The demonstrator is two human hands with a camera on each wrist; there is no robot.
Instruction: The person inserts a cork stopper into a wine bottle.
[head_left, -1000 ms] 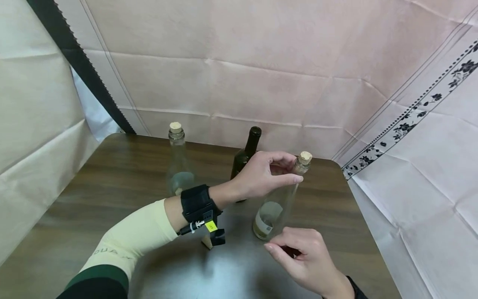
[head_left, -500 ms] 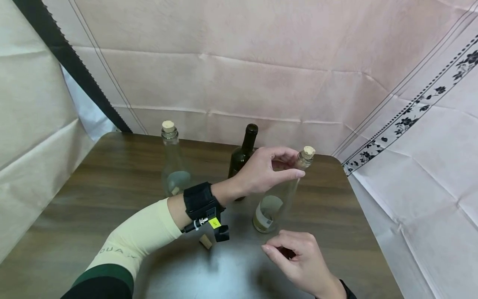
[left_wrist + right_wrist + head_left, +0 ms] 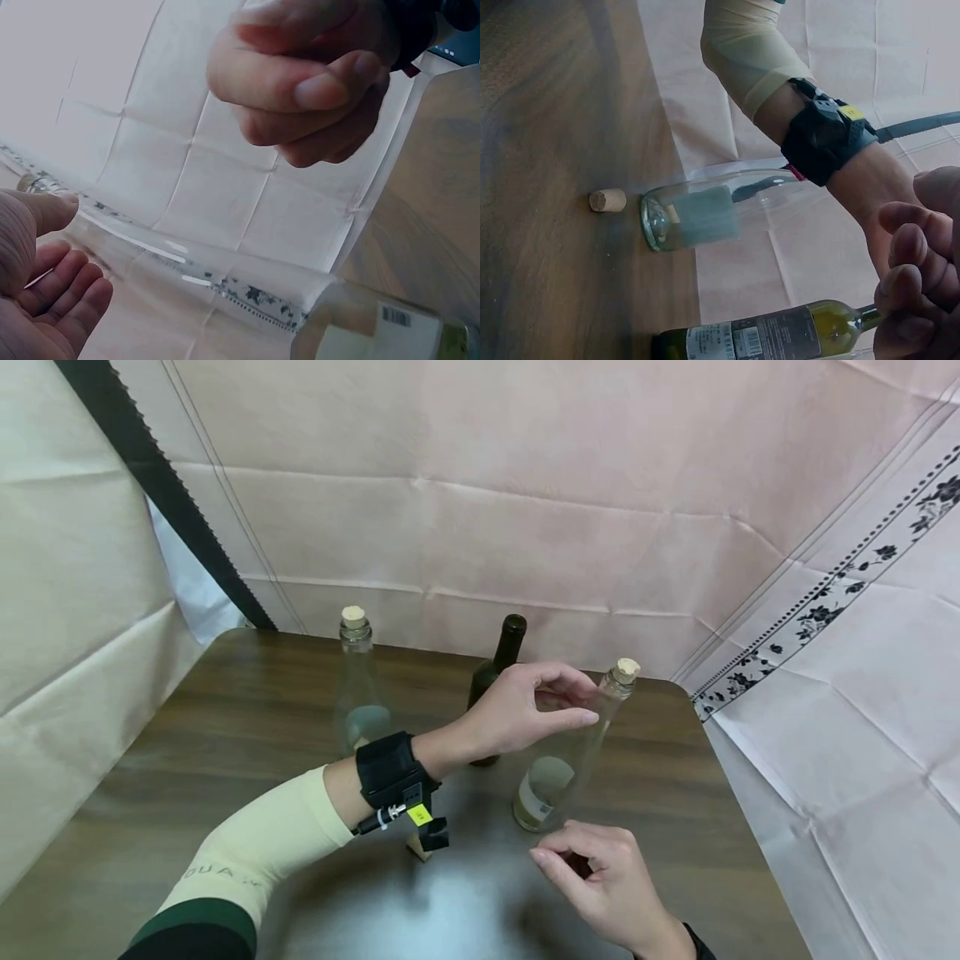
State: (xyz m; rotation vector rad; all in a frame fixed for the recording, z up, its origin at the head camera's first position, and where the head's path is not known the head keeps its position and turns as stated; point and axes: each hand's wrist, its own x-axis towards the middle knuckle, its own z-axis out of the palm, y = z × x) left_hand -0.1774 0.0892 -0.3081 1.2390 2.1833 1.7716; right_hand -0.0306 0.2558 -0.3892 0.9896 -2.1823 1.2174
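Note:
A clear glass bottle (image 3: 542,785) with a pale label stands on the right of the table, a cork (image 3: 627,671) in its mouth. My left hand (image 3: 528,706) is beside this bottle's neck, thumb and fingers spread apart, the thumb tip just left of the glass. In the left wrist view the same bottle (image 3: 360,322) runs behind the open fingers (image 3: 82,300). Lower in the head view, my right hand (image 3: 607,881) hovers in front of the bottle's base, fingers loosely curled with nothing visible in them. The left wrist view shows those curled fingers too.
Another corked clear bottle (image 3: 366,714) stands at the back left. Behind my left forearm is a dark green bottle (image 3: 487,677), partly hidden. A loose cork (image 3: 607,200) lies on the wooden table (image 3: 225,760). Pale cloth (image 3: 465,527) hangs behind and at the sides.
My left hand has drawn slightly left from the bottle's neck, and a gap shows between them. The corked top sits a little farther right. My right hand has hardly moved.

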